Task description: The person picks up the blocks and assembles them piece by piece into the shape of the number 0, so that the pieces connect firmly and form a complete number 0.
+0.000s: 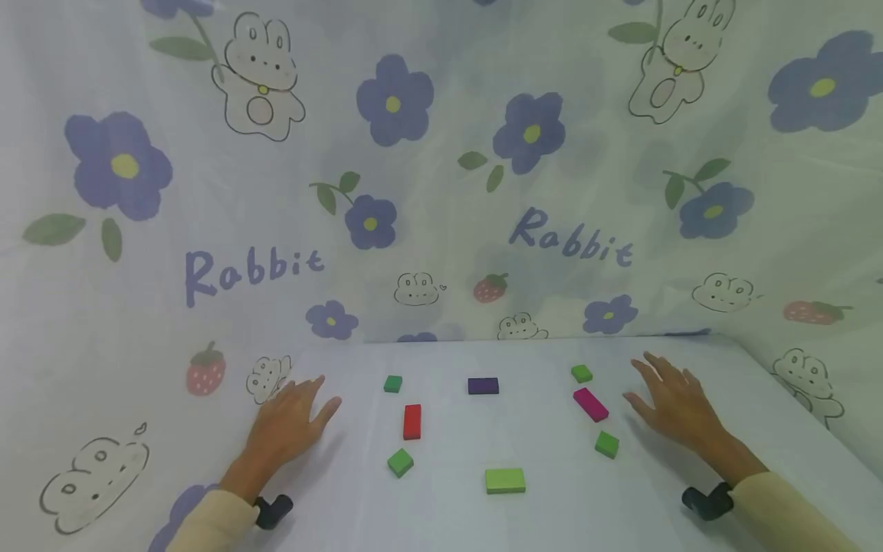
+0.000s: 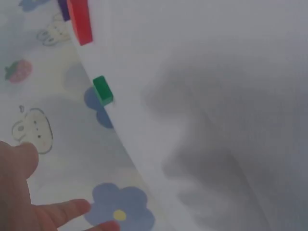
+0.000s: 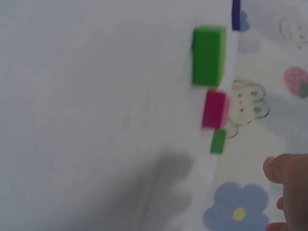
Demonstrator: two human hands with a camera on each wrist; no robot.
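My left hand [image 1: 286,422] hovers over the left side of the white table, fingers spread and holding nothing. Nearest to it are a dark green block [image 1: 392,384], a long red block [image 1: 411,422] and a green block [image 1: 400,463]. On the other side my right hand [image 1: 676,405] is also raised with its fingers apart and nothing in them. Close to its thumb lie a magenta block [image 1: 590,405], a small green block [image 1: 582,373] behind it and another green block [image 1: 607,445] in front. The right wrist view shows the magenta block [image 3: 215,109] between two green ones.
A dark purple block [image 1: 483,386] lies at the back middle of the table [image 1: 455,521], and a lime green block [image 1: 505,481] at the front middle. A white curtain [image 1: 441,176] printed with rabbits and flowers stands behind the table and along its sides.
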